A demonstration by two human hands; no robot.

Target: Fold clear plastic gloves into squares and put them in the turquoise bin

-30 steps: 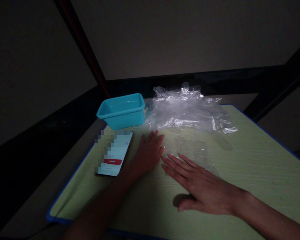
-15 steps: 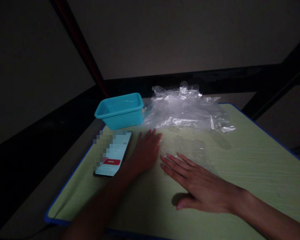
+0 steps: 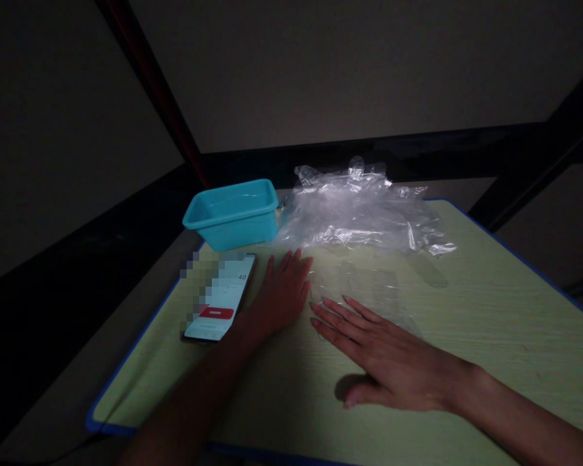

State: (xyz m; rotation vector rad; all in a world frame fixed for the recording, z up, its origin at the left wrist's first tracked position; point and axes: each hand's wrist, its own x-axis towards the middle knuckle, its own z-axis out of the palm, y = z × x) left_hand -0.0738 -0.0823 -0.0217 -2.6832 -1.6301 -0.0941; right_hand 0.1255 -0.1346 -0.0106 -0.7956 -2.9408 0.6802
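Note:
A clear disposable plastic glove (image 3: 369, 285), thin and hard to make out, lies flat on the table in front of my hands. My left hand (image 3: 285, 291) rests at its left edge, palm down with fingers stretched forward. Over its near edge, my right hand (image 3: 388, 353) lies with straight fingers pointing left and the thumb apart; neither hand grips anything. Beyond them spreads a crumpled heap of clear plastic gloves (image 3: 354, 210), with rounded finger ends sticking out at the back and right.
A turquoise plastic basket (image 3: 238, 226) stands at the back left, beside the heap. Left of my left forearm lies a phone (image 3: 223, 298) with its screen lit, partly pixelated. The light green table (image 3: 505, 323) has a blue edge, with a wall behind it.

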